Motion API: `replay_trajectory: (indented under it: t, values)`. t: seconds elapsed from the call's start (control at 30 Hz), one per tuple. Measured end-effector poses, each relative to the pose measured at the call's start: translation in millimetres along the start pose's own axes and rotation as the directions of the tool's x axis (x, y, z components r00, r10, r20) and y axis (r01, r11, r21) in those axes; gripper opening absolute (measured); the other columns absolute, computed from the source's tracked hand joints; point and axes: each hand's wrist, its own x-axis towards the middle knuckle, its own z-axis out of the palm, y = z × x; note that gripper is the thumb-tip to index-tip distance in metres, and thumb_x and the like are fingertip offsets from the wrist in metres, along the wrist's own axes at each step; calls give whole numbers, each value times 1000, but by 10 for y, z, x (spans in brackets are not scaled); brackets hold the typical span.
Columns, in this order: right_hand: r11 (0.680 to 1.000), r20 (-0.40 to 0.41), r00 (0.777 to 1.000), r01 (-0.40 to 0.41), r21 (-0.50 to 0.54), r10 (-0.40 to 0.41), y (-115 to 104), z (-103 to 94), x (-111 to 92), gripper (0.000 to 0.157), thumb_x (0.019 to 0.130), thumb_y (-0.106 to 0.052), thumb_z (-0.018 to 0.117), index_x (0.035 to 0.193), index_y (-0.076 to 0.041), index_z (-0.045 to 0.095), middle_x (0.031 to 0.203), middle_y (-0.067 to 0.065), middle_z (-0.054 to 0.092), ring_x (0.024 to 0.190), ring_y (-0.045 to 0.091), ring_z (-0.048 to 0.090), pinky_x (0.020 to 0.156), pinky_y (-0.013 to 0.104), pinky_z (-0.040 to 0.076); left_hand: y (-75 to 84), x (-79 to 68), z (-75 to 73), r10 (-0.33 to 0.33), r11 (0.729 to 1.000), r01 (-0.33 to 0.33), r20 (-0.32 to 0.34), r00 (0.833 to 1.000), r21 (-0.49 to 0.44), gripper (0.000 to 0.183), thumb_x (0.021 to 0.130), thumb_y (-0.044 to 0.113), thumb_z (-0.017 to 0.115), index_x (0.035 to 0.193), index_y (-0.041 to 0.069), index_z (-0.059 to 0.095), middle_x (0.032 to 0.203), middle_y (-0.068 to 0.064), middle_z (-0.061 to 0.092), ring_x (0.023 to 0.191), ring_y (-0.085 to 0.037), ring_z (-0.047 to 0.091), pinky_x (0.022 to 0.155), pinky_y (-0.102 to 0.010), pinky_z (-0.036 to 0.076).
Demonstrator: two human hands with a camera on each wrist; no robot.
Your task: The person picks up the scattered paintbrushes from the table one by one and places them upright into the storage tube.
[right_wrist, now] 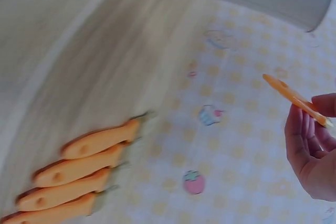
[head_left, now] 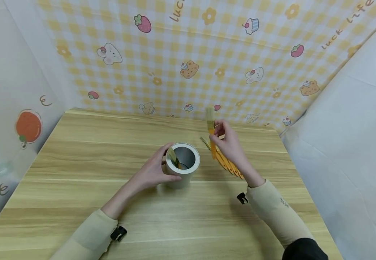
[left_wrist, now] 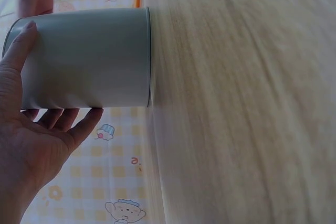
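Note:
My left hand (head_left: 155,169) grips a grey cylindrical canister (left_wrist: 89,59) with a white rim, which stands upright on the wooden table. One paintbrush (head_left: 172,155) leans inside it, bristles up at the left of the opening. In my right hand (head_left: 228,142) a paintbrush with an orange handle (right_wrist: 289,94) is pinched between thumb and fingers. Its pale bristles (head_left: 210,113) point up and the handle end hangs down, to the right of the canister and apart from it. Below that hand several more orange-handled paintbrushes (right_wrist: 94,163) lie side by side on the table.
The wooden table (head_left: 77,162) ends at a yellow checked backdrop (head_left: 161,54) with cartoon prints. White sheets (head_left: 347,119) hang at both sides. Black clips (head_left: 119,233) sit at the sleeves.

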Motion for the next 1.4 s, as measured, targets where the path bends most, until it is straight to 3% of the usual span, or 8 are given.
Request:
replay_trajectory:
  t: [0.33, 0.53, 0.83, 1.0, 1.2, 1.4]
  values:
    - [967, -136, 988, 101, 234, -70, -433, 39, -51, 35, 97, -3, 67, 129, -1, 54, 104, 5, 56, 92, 15, 60, 68, 16, 57, -14, 8, 7, 19, 1000, -19, -2, 1000, -7, 111, 70, 30, 97, 158, 26, 31, 155, -7, 44, 135, -40, 57, 110, -54, 54]
    - [938, -113, 983, 175, 299, -147, -558, 201, -104, 31, 98, -3, 66, 127, 2, 54, 105, 12, 60, 89, 13, 62, 68, 28, 63, -24, 12, -1, 24, 1000, -24, -1, 1000, -5, 112, 70, 32, 97, 159, 24, 30, 155, -6, 44, 137, -38, 56, 110, -54, 53]
    - [964, -46, 978, 209, 164, -204, -491, 382, -184, 22, 100, -10, 66, 119, -2, 59, 105, 15, 69, 90, 18, 67, 77, 25, 59, -21, 13, -8, 18, 1000, -18, 8, 1000, 7, 113, 71, 33, 96, 160, 23, 28, 157, -6, 43, 141, -35, 53, 111, -53, 53]
    - [959, -16, 964, 265, 99, -264, -430, 444, -218, 20, 100, -11, 68, 117, -4, 62, 103, 12, 72, 88, 21, 70, 83, 33, 62, -4, 6, -9, 17, 1000, -17, 9, 1000, 6, 113, 71, 34, 96, 160, 24, 28, 157, -6, 43, 140, -36, 54, 111, -54, 52]
    - [966, 20, 968, 248, 69, -249, -364, 508, -264, 16, 99, -14, 69, 114, -9, 66, 105, 7, 73, 94, 18, 69, 88, 42, 62, -5, 5, -8, 20, 1000, -20, 13, 1000, 0, 113, 71, 33, 96, 160, 24, 28, 157, -7, 43, 141, -36, 53, 111, -54, 52]
    - [949, -2, 949, 315, 9, -315, -295, 563, -269, 13, 97, -12, 72, 109, -9, 68, 107, 8, 72, 102, 21, 70, 94, 43, 61, -13, 5, -10, 17, 1000, -17, 9, 1000, 18, 113, 72, 32, 96, 160, 18, 28, 157, -9, 43, 139, -38, 55, 111, -54, 52]
